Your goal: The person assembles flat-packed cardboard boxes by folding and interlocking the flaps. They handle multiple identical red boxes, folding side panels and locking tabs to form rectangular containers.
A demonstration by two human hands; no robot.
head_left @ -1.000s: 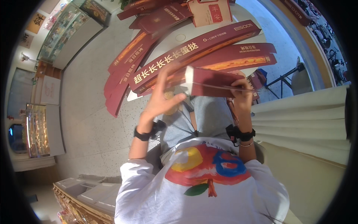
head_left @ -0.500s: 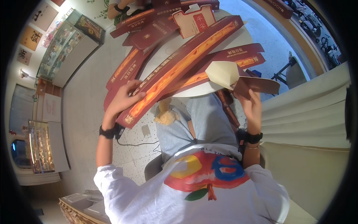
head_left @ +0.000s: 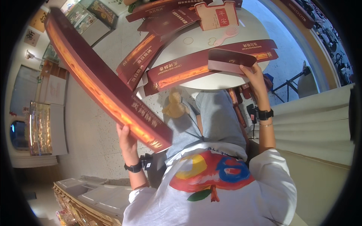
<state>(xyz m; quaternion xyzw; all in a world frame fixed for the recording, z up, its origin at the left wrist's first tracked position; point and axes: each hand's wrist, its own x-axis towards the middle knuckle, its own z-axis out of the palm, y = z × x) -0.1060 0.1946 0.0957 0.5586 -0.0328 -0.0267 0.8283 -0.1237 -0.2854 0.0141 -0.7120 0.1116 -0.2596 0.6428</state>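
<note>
Swung out to frame left, the long box [head_left: 102, 83] is gripped at its near end by the left hand [head_left: 126, 137]; right hand [head_left: 254, 77] pinches a flat lid [head_left: 232, 60] over the worktop [head_left: 211, 81].

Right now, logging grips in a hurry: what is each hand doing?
Left hand: closed on the long box, lifted.
Right hand: closed on the short box above the table.

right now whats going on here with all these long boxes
A seated person holds a long maroon box up in the left hand, off to the left of the round white table. The right hand grips a shorter maroon piece at the table's near edge. More long boxes lie flat across the table, with a pink fork further back.
</note>
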